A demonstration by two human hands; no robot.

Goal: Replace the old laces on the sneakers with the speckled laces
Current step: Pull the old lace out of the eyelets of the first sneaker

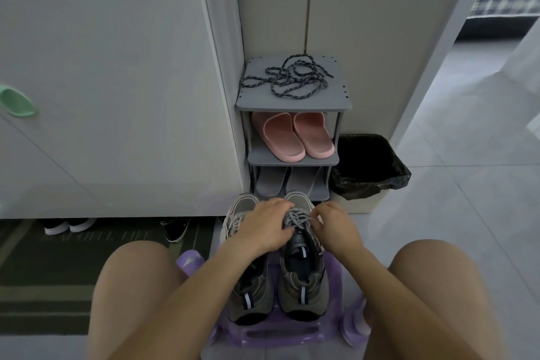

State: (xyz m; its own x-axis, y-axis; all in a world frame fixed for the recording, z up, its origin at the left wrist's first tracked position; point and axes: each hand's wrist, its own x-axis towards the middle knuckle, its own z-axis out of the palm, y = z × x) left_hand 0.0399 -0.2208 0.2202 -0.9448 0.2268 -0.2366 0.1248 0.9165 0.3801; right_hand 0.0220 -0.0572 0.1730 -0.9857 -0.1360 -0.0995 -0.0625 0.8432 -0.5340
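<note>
The head camera looks down at a small grey shoe rack (pixel 336 103) that stands against the wall. On its top shelf lie the speckled laces (pixel 292 76) in a loose, tangled heap. They are dark with small light dots. On the shelf below sits a pair of pink slippers (pixel 295 137), side by side. One shelf lower sits a pair of grey slippers (pixel 280 181). Just beside the rack stands a bin (pixel 372 202) lined with a black bag. The inside is too dark to tell what it holds.

Close to the person, between the bare knees, is a purple stool (pixel 280 333). The sneakers (pixel 301 275) stand on it side by side, heels toward the person and toes toward the rack. They are grey and dark, each with a light strip on the heel loop. The old laces (pixel 298 221) are grey and criss-cross the front of the sneaker that is further right in the picture.

The left hand (pixel 263 228) rests on top of the sneakers with its fingers laid across them. The right hand (pixel 336 225) has its fingers curled in and pinches a strand of the old laces.

Along the left, a dark mat (pixel 43 286) lies on the floor.
</note>
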